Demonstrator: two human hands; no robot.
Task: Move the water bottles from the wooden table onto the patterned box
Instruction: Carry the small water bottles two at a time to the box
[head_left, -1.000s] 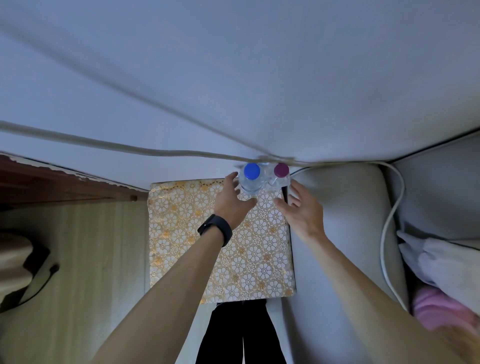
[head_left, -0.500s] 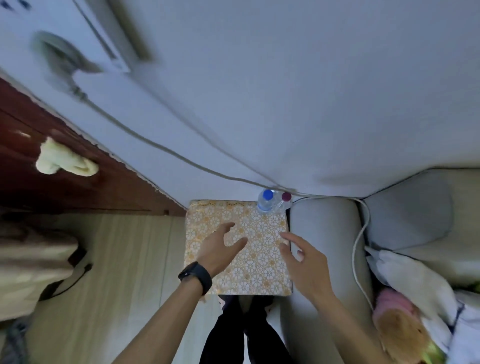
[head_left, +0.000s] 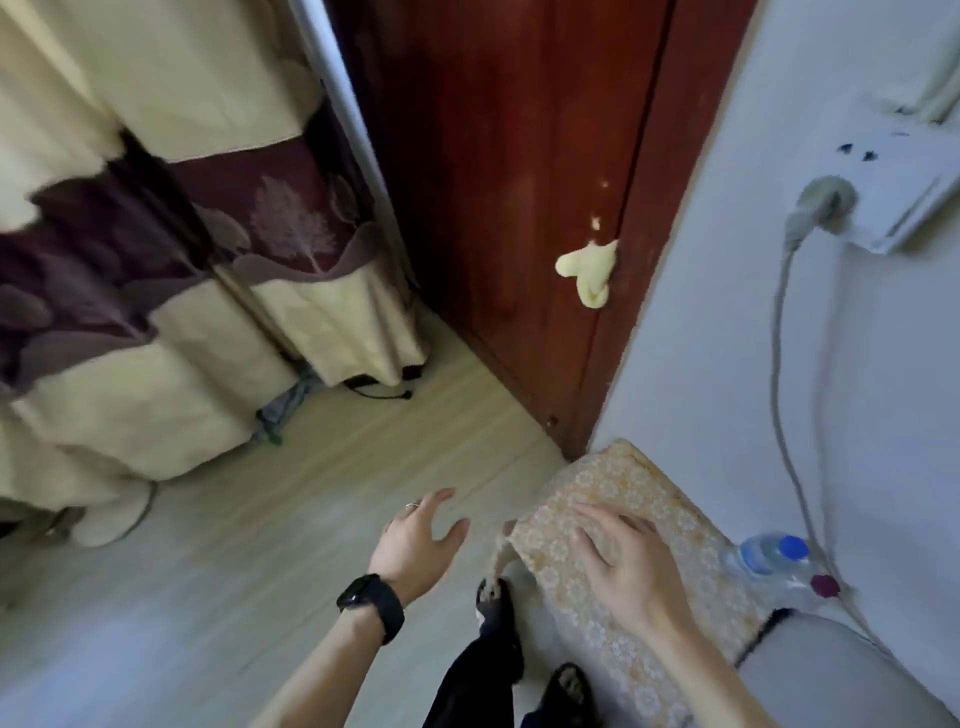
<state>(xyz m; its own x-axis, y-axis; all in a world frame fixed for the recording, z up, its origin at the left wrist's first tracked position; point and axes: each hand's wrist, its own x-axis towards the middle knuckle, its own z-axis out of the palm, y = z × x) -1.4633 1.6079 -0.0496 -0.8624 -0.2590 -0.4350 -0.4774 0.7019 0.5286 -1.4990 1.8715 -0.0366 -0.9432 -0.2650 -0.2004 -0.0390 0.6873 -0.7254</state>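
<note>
Two clear water bottles stand together on the far corner of the patterned box (head_left: 639, 488), against the white wall: one with a blue cap (head_left: 769, 553), one with a dark red cap (head_left: 818, 586). The box has a gold floral cover. My right hand (head_left: 631, 566) hovers over the box top with fingers spread, holding nothing. Out over the pale floor, left of the box, my left hand (head_left: 415, 543) is open and empty; a black watch sits on its wrist. No wooden table is in view.
A dark red wooden door (head_left: 519, 208) stands ahead, a yellow blob (head_left: 589, 273) stuck on it. Cream and maroon curtains (head_left: 171, 291) hang at left. A grey cable (head_left: 784, 395) runs down the wall from a socket to beside the bottles. A grey cushion (head_left: 831, 680) lies at lower right.
Both hands have let go of the bottles and drawn back from them. The view has swung left, bringing the door and curtains into sight and pushing the box to the right.
</note>
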